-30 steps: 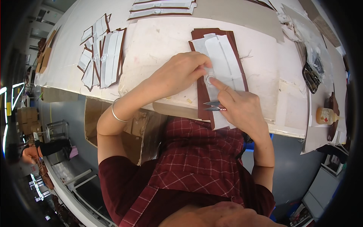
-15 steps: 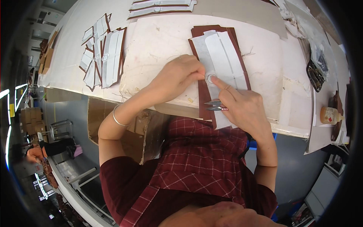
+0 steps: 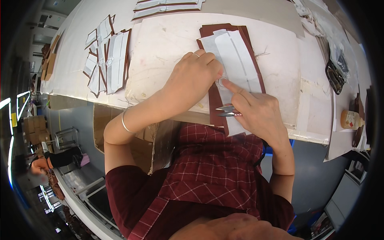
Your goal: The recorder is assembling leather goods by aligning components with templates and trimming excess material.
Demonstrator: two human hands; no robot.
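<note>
A stack of brown fabric pieces (image 3: pixel 216 105) lies on the table before me, topped by a white-backed strip (image 3: pixel 236 52). Partway down the strip is a small round ring-like piece (image 3: pixel 221 81). My left hand (image 3: pixel 199 76) is closed in a pinch at its left edge; what the fingertips hold is hidden. From the other side, the index finger of my right hand (image 3: pixel 256 110) presses beside the round piece. The curled fingers of that hand keep hold of small thread snips (image 3: pixel 227 111), whose blades point left.
Finished-looking white and brown strips (image 3: pixel 116 60) lie in a loose pile at left, with more strips (image 3: pixel 168 9) at the far edge. A bottle (image 3: pixel 351 120) and a black object (image 3: pixel 335 78) are at right. Below the table stands a cardboard box (image 3: pixel 140 150); another person (image 3: pixel 44 163) is far left.
My left hand has rolled over and its knuckles have risen slightly, bringing a finger ring into sight. The right hand has stayed nearly in place with the snips.
</note>
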